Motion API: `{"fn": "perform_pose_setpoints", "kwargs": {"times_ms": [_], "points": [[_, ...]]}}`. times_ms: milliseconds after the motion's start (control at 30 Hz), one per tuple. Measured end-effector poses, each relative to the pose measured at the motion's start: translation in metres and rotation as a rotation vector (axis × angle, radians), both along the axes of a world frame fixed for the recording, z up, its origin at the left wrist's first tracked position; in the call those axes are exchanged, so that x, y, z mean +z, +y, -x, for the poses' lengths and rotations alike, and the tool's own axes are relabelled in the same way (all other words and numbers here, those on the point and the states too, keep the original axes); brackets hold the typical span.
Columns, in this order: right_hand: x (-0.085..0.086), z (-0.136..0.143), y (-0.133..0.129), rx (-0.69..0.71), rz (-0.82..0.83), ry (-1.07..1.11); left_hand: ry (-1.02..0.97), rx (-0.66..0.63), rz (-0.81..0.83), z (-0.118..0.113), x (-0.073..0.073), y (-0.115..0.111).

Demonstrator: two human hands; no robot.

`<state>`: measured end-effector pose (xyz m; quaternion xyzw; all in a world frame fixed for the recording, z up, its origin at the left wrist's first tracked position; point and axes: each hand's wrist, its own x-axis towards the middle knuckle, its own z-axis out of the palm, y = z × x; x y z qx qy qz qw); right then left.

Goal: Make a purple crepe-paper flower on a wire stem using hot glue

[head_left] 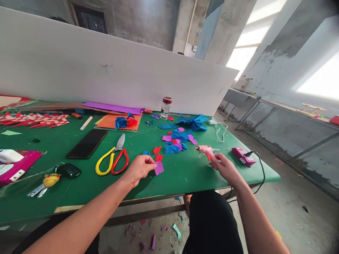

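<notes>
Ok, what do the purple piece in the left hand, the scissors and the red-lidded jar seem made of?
Purple piece: matte and thin, likely crepe paper, possibly fabric. Scissors: metal blades, by their grey sheen; smooth yellow and red handles, probably plastic-coated. Jar: glossy, see-through body, so glass or clear plastic; can't tell which.

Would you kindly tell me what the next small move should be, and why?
I would likely bring the glue gun toward the purple piece: the left hand pinches that piece by its edge, while the right hand holds the glue gun, nozzle apart from it.
</notes>
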<state>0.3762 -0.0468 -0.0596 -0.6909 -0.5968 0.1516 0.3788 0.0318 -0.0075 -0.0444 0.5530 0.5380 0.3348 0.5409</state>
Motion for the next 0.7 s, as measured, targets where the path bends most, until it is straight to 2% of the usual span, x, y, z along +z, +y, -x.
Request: {"fn": "perform_pose_setpoints", "kwargs": {"times_ms": [100,233,333,567,700], "points": [[0.016,0.017,-0.016,0.119,0.058,0.246,0.001,-0.017,0.021,0.001,-0.001,0.001],[0.038,0.047,-0.032,0.187,0.07,0.344,0.035,-0.024,0.018,0.002,-0.002,0.0],[0.048,0.065,-0.04,0.246,0.129,0.39,0.068,-0.008,-0.004,0.002,-0.004,0.0],[0.055,0.091,-0.046,0.413,0.247,0.416,0.127,0.027,-0.084,0.001,-0.01,0.0],[0.049,0.097,-0.041,0.407,0.246,0.242,0.165,0.027,-0.11,0.002,-0.009,-0.001]]}}
